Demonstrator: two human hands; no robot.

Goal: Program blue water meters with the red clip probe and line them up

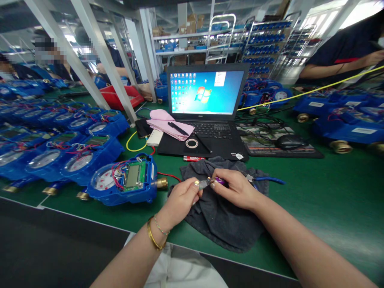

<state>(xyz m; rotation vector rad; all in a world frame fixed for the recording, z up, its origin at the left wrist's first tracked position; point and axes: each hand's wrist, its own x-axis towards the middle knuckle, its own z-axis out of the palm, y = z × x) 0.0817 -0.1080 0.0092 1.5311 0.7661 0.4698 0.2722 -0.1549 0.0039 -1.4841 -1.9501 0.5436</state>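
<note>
Above a dark grey cloth (223, 224), my two hands meet. My left hand (182, 197) pinches a small grey connector-like piece (204, 184) with thin wire ends pointing right. Between the fingers of my right hand (235, 187) is a small purple piece (221, 181), its end close to those wires; its kind is hard to make out and the fingers cover much of it. A tool with blue handles (268, 180) lies on the cloth just beyond my right hand. Left of my hands sits an uncovered blue water meter (123, 180) with a display board and a red wire leading from it.
An open laptop (207, 92) stands behind the cloth, with pink paper (171, 125) and pens on it. A mouse (291, 141) lies on its mat at right. Rows of blue meters (75, 158) fill the left; more stand at right (351, 124). Other people work nearby.
</note>
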